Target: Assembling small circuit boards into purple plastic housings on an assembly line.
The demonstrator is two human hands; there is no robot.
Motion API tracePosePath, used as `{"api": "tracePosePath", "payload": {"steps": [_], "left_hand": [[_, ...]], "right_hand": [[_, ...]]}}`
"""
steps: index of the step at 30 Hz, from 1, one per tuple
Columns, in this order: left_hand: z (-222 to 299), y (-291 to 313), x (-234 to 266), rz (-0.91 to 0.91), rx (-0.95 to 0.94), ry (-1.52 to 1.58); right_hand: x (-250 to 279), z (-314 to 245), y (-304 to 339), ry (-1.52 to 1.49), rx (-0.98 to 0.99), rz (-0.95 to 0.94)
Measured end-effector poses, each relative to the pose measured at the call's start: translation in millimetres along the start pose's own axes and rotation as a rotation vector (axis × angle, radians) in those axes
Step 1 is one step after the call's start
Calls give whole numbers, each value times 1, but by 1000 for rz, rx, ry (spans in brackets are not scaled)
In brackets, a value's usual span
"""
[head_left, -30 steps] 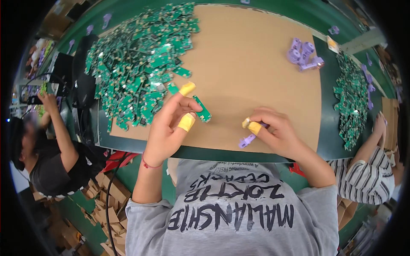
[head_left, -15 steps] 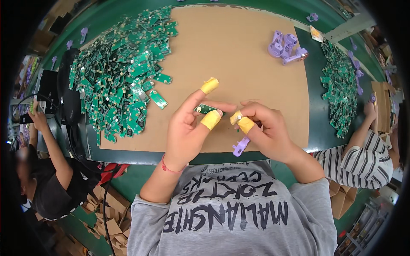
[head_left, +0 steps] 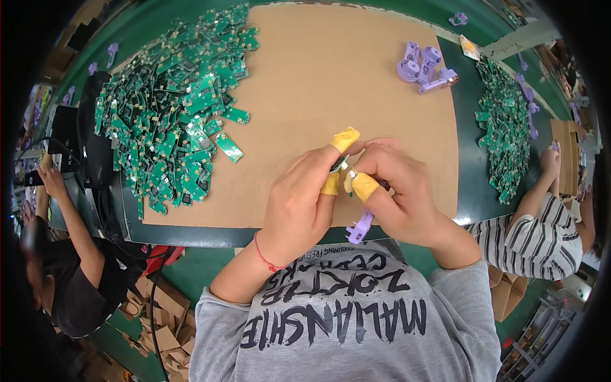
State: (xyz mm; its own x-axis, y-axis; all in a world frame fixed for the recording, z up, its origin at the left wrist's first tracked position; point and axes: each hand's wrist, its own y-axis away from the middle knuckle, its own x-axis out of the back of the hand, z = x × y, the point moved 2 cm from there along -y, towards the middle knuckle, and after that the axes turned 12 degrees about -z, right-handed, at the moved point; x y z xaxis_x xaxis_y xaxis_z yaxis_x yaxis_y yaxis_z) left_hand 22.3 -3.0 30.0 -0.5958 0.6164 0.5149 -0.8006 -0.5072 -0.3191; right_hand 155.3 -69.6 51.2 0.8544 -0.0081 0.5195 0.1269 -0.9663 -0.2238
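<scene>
My left hand (head_left: pixel 296 194) pinches a small green circuit board (head_left: pixel 338 165) between thumb and index finger, both wrapped in yellow tape. Most of that board is covered by the fingers; its edge with a pale connector faces my other hand. Close beside it, my right hand (head_left: pixel 404 188) is closed around a purple plastic housing (head_left: pixel 360 228), whose lower end sticks out under the palm. At the taped tips of its thumb and finger shows a small whitish piece (head_left: pixel 352 174), too small to name. The two hands' fingertips nearly meet above the cardboard's near edge.
A big heap of green circuit boards (head_left: pixel 172 114) covers the left of the cardboard sheet (head_left: pixel 318 70), with one loose board (head_left: pixel 229 148) beside it. Several purple housings (head_left: pixel 423 67) lie at the far right. Another board pile (head_left: pixel 503 134) is further right. Co-workers sit on both sides.
My left hand has moved right and turned, bringing the circuit board's end close to my right fingertips. Its index finger has come down onto the board. My right hand stays nearly in place.
</scene>
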Motion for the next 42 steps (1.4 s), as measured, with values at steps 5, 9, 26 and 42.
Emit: {"api": "tracePosePath", "payload": {"steps": [5, 9, 26, 42], "left_hand": [[0, -1, -1, 31, 19, 80], [1, -4, 0, 27, -58, -23], [0, -4, -3, 9, -141, 110], [-3, -4, 2, 109, -272, -201]], "right_hand": [[-2, -4, -1, -219, -99, -93], [-3, -5, 2, -731, -421, -156], [-2, -3, -1, -1101, -323, -246], [2, -9, -5, -1084, -426, -251]]}}
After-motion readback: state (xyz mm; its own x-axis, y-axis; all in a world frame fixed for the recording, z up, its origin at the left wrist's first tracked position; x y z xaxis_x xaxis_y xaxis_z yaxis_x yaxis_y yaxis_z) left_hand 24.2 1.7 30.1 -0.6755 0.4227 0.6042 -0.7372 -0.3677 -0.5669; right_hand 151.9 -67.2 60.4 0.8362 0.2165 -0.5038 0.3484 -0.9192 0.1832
